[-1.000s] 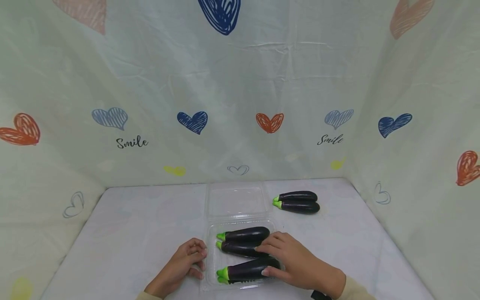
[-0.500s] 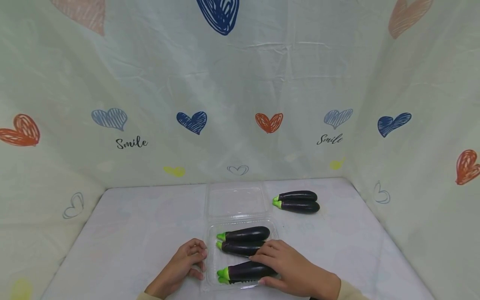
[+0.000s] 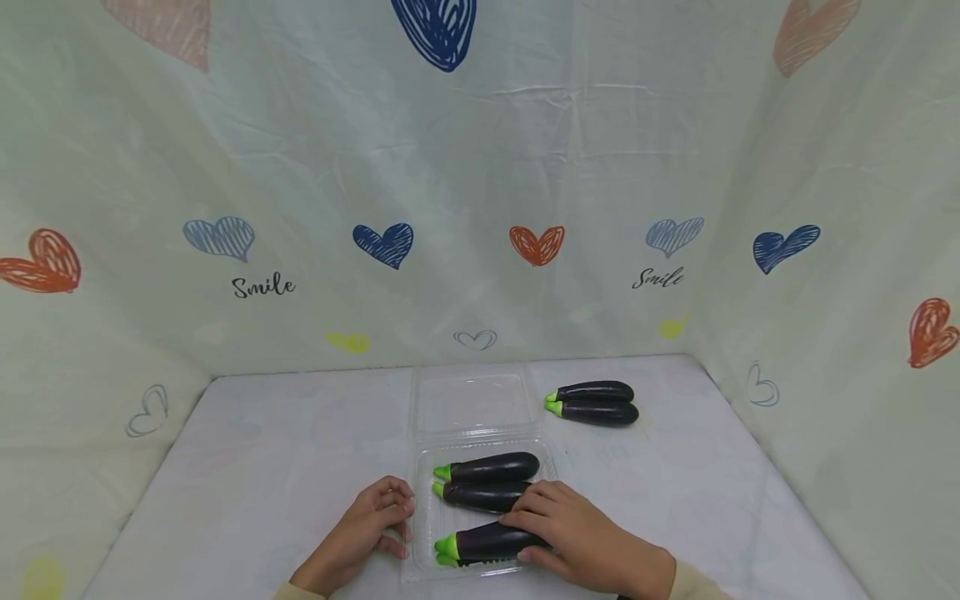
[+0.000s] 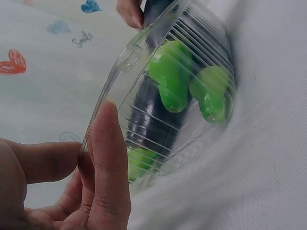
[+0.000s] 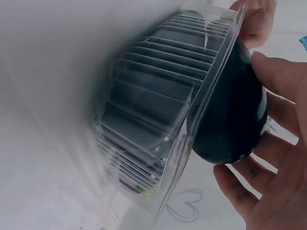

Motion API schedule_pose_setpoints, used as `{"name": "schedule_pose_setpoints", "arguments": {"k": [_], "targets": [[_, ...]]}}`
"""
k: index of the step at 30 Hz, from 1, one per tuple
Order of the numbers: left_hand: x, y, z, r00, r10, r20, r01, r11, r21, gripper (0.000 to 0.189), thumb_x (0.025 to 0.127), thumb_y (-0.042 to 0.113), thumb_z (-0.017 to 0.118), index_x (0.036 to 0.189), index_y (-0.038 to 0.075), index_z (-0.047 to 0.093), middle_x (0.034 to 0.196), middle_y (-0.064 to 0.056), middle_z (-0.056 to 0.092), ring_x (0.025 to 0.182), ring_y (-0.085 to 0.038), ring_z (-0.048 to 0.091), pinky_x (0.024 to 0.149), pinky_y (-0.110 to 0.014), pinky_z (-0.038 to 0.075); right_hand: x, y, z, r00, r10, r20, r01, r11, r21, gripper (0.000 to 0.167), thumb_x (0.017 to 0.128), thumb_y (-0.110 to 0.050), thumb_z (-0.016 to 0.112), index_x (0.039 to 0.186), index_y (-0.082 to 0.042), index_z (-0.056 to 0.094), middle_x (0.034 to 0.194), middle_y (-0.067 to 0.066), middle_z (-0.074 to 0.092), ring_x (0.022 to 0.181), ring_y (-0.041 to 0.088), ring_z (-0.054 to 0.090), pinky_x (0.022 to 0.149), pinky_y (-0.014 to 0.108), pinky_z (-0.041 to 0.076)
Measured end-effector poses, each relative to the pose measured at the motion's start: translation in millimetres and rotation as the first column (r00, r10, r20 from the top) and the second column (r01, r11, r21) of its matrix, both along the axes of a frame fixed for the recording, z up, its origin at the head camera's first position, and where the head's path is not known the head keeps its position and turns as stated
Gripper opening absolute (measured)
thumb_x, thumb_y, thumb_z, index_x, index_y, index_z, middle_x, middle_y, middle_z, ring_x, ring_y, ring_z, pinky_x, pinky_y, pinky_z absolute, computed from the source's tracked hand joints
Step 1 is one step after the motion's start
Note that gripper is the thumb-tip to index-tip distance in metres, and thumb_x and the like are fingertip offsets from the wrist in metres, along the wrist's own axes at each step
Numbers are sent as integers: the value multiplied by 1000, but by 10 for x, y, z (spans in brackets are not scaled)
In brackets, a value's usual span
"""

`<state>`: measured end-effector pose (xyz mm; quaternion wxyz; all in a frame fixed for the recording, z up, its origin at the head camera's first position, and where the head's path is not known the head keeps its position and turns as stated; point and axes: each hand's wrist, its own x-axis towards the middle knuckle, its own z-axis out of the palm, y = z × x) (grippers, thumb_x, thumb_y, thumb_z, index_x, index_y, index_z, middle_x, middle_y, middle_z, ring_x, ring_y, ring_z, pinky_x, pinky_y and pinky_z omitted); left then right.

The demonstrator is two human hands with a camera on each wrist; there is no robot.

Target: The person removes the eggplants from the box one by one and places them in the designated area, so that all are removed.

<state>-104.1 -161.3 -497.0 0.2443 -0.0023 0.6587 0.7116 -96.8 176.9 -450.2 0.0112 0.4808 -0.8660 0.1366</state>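
A clear plastic clamshell box (image 3: 423, 525) lies with its lid folded back. Two dark purple eggplants (image 3: 487, 468) lie side by side in its far part. In the near part an upper eggplant (image 3: 491, 542) rests over another, whose green stem (image 4: 211, 93) shows low through the wall in the left wrist view. My left hand (image 3: 367, 529) pinches the box's left rim between thumb and finger. My right hand (image 3: 573, 537) holds the thick end of the upper near eggplant, thumb on the near side, fingers on the far side. In the right wrist view that end bulges above the rim.
Two more eggplants (image 3: 596, 404) lie together on the white tabletop (image 3: 300, 442), behind and right of the box. The transparent lid (image 3: 472, 400) lies flat toward the back. A cloth printed with hearts (image 3: 480, 167) surrounds the table at the back and sides.
My right hand has moved slightly left and nearer, its fingers coming off the second far eggplant and down around the near one, which has shifted slightly. My left hand stays at the rim.
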Motion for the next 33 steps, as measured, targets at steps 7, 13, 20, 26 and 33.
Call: {"name": "schedule_pose_setpoints", "arguments": {"k": [7, 13, 20, 26, 33], "targets": [[1, -10, -24, 1000, -1, 4, 1, 1000, 3, 15, 105, 7, 57, 117, 1, 50, 90, 0, 58, 75, -16, 61, 60, -29, 61, -3, -2, -2, 1000, 6, -22, -7, 999, -41, 33, 105, -34, 67, 136, -21, 68, 128, -10, 66, 121, 12, 58, 103, 37, 55], [-5, -21, -41, 1000, 1, 16, -1, 1000, 5, 14, 106, 7, 57, 117, 2, 50, 90, 1, 57, 75, -16, 61, 60, -29, 61, -33, 42, 13, 997, -27, -68, 22, 997, -68, 34, 104, -31, 70, 136, -20, 68, 127, -11, 66, 122, 12, 59, 103, 37, 55], [1, -22, -50, 1000, 2, 12, -2, 1000, 4, 15, 106, 7, 56, 118, 2, 50, 90, 1, 57, 75, -16, 61, 60, -29, 61, -135, 161, 88, 990, -77, -122, 57, 985, -165, 37, 97, -23, 79, 132, -17, 69, 124, -11, 67, 115, 12, 60, 97, 35, 57], [10, -23, -36, 1000, -1, 3, 1, 1000, 11, 15, 105, 6, 57, 118, 2, 50, 90, 1, 57, 75, -16, 61, 60, -29, 61, -229, 308, 157, 978, -161, -134, 137, 975, -176, 38, 96, -22, 79, 132, -17, 70, 123, -10, 68, 115, 13, 61, 96, 39, 58], [6, -12, -25, 1000, -1, 1, 1, 1000, 13, 16, 105, 6, 57, 118, 1, 50, 90, 1, 57, 75, -16, 61, 59, -29, 61, -344, 511, 181, 952, -255, -171, 214, 951, -223, 42, 90, -17, 85, 130, -18, 71, 123, -10, 70, 114, 14, 61, 93, 41, 59]]}}
